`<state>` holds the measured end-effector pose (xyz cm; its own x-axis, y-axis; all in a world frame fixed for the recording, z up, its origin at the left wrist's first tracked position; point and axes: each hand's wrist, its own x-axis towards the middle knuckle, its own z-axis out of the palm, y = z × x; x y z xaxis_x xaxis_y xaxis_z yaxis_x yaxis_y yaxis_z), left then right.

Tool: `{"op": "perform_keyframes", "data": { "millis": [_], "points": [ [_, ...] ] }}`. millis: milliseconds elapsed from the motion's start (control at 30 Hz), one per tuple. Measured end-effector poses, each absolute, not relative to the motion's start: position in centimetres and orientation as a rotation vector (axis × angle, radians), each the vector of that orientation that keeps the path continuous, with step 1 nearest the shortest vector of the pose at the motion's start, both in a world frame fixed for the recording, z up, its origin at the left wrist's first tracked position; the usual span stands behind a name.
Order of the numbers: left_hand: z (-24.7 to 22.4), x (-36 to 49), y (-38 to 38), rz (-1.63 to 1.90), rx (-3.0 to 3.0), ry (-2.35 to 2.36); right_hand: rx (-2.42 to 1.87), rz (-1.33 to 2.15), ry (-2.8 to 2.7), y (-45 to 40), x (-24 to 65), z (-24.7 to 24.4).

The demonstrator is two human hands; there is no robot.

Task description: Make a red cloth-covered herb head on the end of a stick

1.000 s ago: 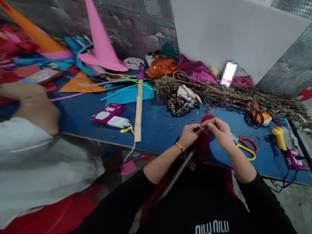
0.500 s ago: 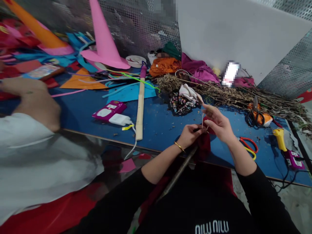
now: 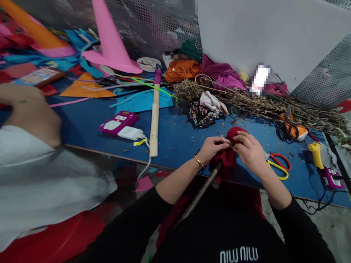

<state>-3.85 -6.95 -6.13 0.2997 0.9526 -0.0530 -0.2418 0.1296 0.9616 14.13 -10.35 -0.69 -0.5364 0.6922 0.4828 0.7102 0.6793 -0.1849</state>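
A dark red cloth bundle (image 3: pixel 237 132) with a rounded top covers the upper end of a wooden stick (image 3: pixel 201 191), which slants down towards my lap. A thin pale string (image 3: pixel 223 138) runs at the bundle's neck. My left hand (image 3: pixel 212 151), with a gold bangle at the wrist, pinches the string on the left side. On the right of the bundle, my right hand (image 3: pixel 249 149) has its fingers closed on the string too, partly covering the cloth. Red-and-yellow-handled scissors (image 3: pixel 279 166) lie just right of my right hand.
At the left reaches a co-worker's arm (image 3: pixel 30 109). A bamboo stick (image 3: pixel 154 124) and a purple device (image 3: pixel 118 122) lie left. Behind are floral cloth (image 3: pixel 203 114), dried twigs (image 3: pixel 246 96) and a pink cone hat (image 3: pixel 112 44). Dark scissors (image 3: pixel 287 126) and a yellow-handled tool (image 3: pixel 316 155) lie right.
My right hand has come down from its raised position and turned over beside the bundle. The string is drawn in closer, and the red rounded top shows more.
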Motion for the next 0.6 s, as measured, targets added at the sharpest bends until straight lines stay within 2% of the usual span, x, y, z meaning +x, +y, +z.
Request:
{"op": "perform_keyframes", "data": {
  "millis": [200,433,600],
  "points": [
    [-5.9,-4.2,-6.9,1.117,1.425,0.915,-1.050,0.152,-2.281,-10.2,14.0,-0.4],
    [-5.9,-4.6,-7.1,1.304,2.206,0.991,-1.232,0.018,-2.264,-8.7,13.1,-0.5],
    [-6.5,-4.0,-7.5,1.416,2.503,1.106,-1.243,0.005,-2.229,-8.7,12.8,-1.1]
  ]
}}
